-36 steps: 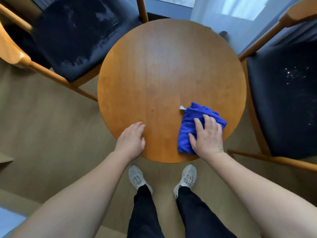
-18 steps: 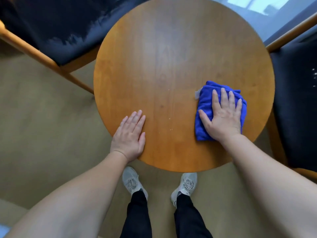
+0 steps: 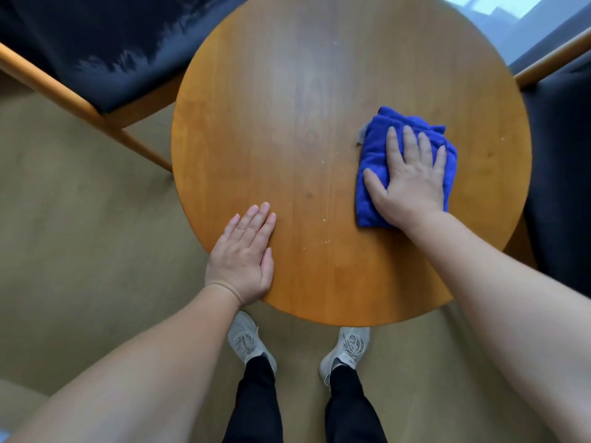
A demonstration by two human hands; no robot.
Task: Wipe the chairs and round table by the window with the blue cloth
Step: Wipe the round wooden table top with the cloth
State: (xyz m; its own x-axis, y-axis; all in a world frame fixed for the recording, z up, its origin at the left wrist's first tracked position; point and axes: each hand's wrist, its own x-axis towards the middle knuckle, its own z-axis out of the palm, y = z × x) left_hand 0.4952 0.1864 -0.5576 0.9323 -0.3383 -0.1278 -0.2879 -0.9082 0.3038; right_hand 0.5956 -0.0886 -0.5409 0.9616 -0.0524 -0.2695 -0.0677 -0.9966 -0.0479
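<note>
A round wooden table [image 3: 287, 107] fills the middle of the view. On its right half lies a folded blue cloth [image 3: 372, 161], and my right hand [image 3: 412, 177] presses flat on it with straight, spread fingers. My left hand [image 3: 244, 260] rests flat on the table's near left edge, fingers together. A few pale crumbs dot the wood between the hands. A dark-seated chair [image 3: 105, 43] with a light wooden frame stands at the upper left. A second dark-seated chair [image 3: 563, 174] is at the right edge, partly cut off.
Beige carpet [image 3: 80, 235] surrounds the table. My two feet in grey shoes [image 3: 246, 340] stand just under the table's near edge. A bright window area [image 3: 499, 14] shows at the top right corner.
My right hand has slid the blue cloth away from me, from the near edge toward the table's right middle. My left hand flattened on the near edge. The camera moved closer over the table.
</note>
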